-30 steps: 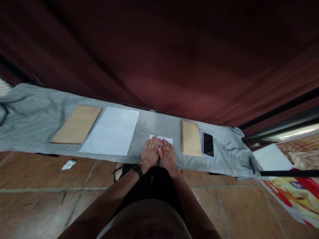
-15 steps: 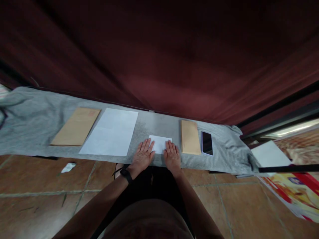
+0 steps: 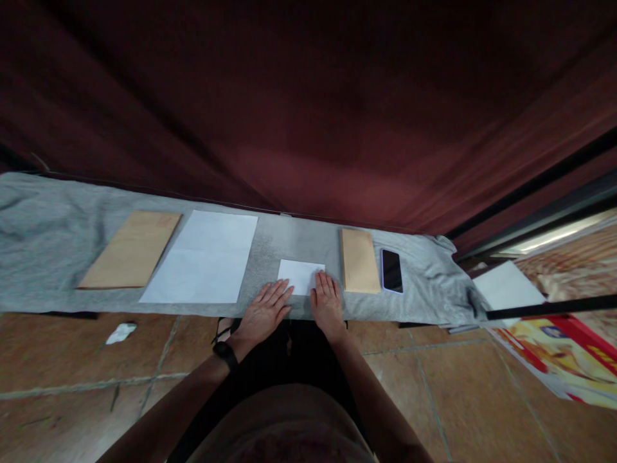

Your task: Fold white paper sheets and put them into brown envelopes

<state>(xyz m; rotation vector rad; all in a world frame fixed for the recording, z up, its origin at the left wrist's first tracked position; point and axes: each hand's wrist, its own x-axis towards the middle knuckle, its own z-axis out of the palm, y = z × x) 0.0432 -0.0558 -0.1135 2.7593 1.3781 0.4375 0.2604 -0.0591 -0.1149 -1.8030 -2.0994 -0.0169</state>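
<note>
On the cloth [image 3: 421, 273], left to right, envelope [image 3: 130, 252], large sheet [image 3: 202, 258], small paper [image 3: 301, 275], second envelope [image 3: 360, 260], phone [image 3: 392, 271]

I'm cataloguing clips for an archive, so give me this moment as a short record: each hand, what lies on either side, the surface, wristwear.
Left hand: open, fingers at the lower left corner of the small white paper
Right hand: open, fingers at that paper's right edge
To the left: large white sheet, then large brown paper
To the right: smaller brown paper, then phone
Surface: gray cloth
Wristwear: dark band, left wrist
</note>
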